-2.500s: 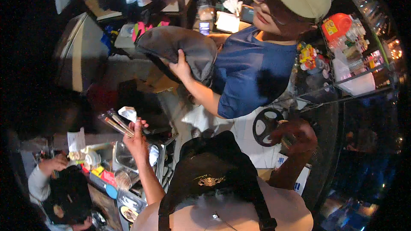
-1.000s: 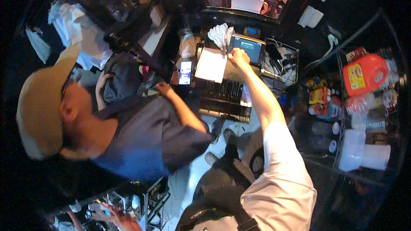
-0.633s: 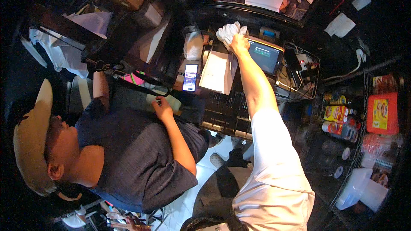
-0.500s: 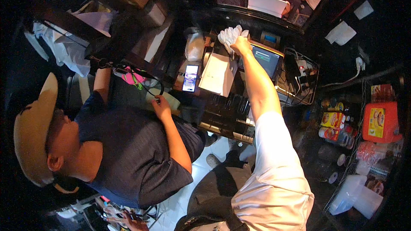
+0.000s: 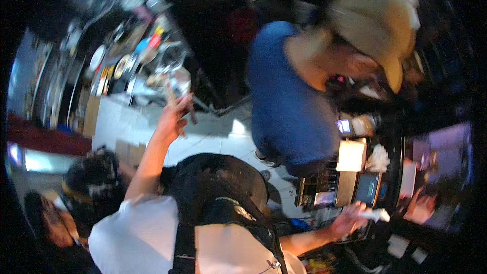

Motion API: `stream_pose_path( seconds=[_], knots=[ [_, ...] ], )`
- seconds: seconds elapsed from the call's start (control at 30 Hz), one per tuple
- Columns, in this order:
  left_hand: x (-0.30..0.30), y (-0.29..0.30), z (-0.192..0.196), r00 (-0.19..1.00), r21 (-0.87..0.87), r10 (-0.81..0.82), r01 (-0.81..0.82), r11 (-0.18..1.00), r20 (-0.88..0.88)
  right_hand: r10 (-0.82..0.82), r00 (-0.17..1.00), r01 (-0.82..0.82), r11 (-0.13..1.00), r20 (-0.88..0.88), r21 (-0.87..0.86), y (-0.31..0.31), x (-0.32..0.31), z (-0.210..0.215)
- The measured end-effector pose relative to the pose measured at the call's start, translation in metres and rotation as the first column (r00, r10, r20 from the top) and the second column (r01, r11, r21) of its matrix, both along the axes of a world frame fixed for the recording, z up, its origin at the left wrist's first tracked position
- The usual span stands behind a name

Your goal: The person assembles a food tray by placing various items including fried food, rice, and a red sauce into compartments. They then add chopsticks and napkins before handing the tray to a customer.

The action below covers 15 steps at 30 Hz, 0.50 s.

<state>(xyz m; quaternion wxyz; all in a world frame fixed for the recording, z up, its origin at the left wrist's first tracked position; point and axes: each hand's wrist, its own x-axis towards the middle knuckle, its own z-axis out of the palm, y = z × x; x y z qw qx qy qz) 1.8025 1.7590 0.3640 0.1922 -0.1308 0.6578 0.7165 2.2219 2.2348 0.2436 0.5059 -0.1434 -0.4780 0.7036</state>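
At the right, my right hand (image 5: 347,221) is closed on a thin white piece (image 5: 376,215), too blurred to name, held beside a tablet screen (image 5: 368,189). My left hand (image 5: 175,114) is stretched out on the left with its fingers apart, beside a cluttered worktop (image 5: 114,83). No held item is visible in it, though motion smears it. A fanned white bundle (image 5: 378,158) stands by the tablet, next to a sheet of white paper (image 5: 351,155). A lit phone (image 5: 343,126) lies past the paper.
A co-worker in a tan cap (image 5: 378,10) and dark blue shirt (image 5: 289,106) stands ahead. Another person (image 5: 94,180) is at the lower left. By the window opening, someone else's blurred hand (image 5: 420,207) shows. Pale floor tiles (image 5: 213,139) lie between the counters.
The view has swung left, so the counter now sits at the right. My right hand has left the fanned white bundle with a white piece in it. My left hand has extended leftward.
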Motion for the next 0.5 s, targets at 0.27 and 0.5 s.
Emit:
stream_pose_path(
  seconds=[0.27,0.5],
  knots=[
    [-0.034,-0.11,-0.013,0.988,-0.056,-0.149,0.147,0.988,-0.042,0.691,0.689,-0.692,0.717,0.219,-0.084,-0.357,-0.305,0.134],
    [-0.23,-0.238,-0.05,0.907,0.14,0.124,-0.072,0.988,-0.403,0.669,0.462,-0.779,0.62,0.583,-0.093,-0.495,-0.415,0.19]
  ],
)
